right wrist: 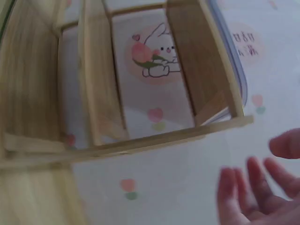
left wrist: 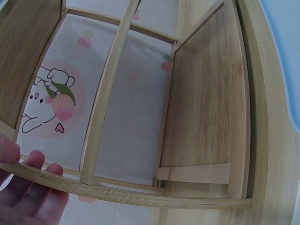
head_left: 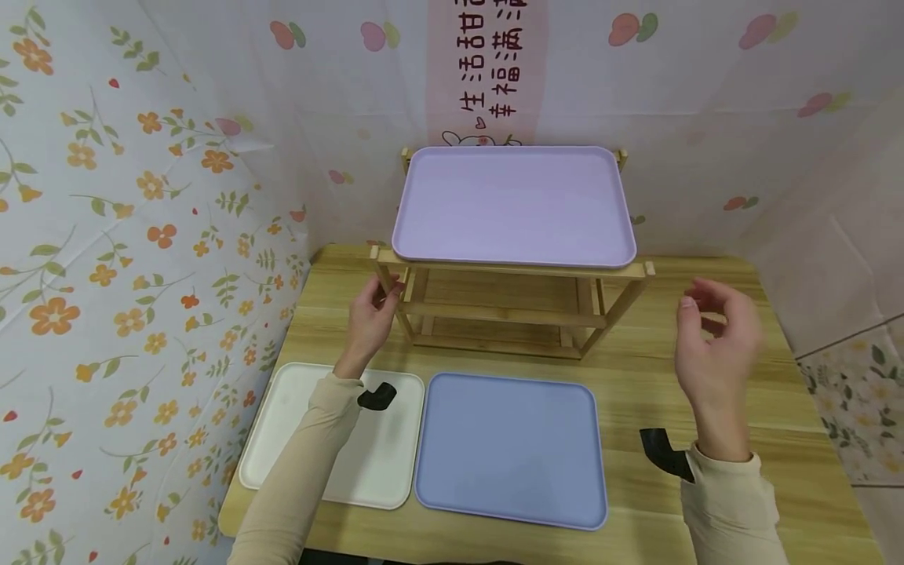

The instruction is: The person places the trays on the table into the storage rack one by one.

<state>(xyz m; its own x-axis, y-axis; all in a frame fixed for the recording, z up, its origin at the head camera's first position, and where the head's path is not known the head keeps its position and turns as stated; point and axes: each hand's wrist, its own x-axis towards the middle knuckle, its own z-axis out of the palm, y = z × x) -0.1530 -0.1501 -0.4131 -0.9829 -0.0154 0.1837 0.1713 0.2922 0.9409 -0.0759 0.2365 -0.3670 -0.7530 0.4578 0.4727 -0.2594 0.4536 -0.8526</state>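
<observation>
A wooden shelf rack (head_left: 508, 314) stands at the back of the table with a lilac tray (head_left: 515, 205) lying on its top. My left hand (head_left: 373, 318) is at the rack's left side and grips its side post (left wrist: 117, 192), the thumb on one face and the fingers on the other in the left wrist view. Well to the right of the rack, my right hand (head_left: 720, 337) is raised with fingers loosely bent and holds nothing. In the right wrist view its fingers (right wrist: 255, 183) are apart from the rack's frame.
A white tray (head_left: 282, 424) lies at the front left of the table (head_left: 657, 392), partly behind my left forearm. Beside it is a blue tray (head_left: 512, 451), in front of the rack. Printed cloth (head_left: 325, 94) hangs behind and along the left side.
</observation>
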